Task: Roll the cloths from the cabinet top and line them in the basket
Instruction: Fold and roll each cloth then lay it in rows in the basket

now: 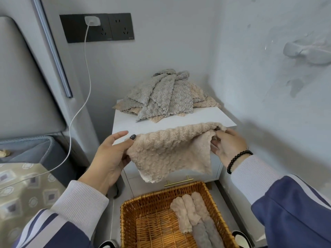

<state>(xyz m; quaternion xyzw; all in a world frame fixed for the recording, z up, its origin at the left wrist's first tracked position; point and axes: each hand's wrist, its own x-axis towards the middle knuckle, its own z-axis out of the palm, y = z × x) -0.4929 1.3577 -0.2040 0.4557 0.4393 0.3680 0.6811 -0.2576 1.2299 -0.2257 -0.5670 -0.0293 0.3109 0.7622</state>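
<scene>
Fleece this soft is light and floppy, so you can expect the beige cloth (pixel 170 151) to sag wherever you are not holding it; it already droops in a loose triangle below your hands, its lowest corner hanging just above the basket (pixel 125 208). It should not slip much, since the pile looks grippy, but it will bunch rather than fold crisply. Take it by the upper corners and keep that edge taut.

Your left hand (pixel 111 154) pinches the upper left corner between thumb and fingers, the index finger stretched out over the cabinet top (pixel 161 122). Your right hand (pixel 227 144) has its fingers curled round the gathered upper right corner. The cloth spans between the two, in front of the cabinet's front edge.

Behind it, the heap of cloths (pixel 166 97) lies at the back of the cabinet top. Rolled cloths (pixel 193 212) lie side by side against the basket's right wall.
</scene>
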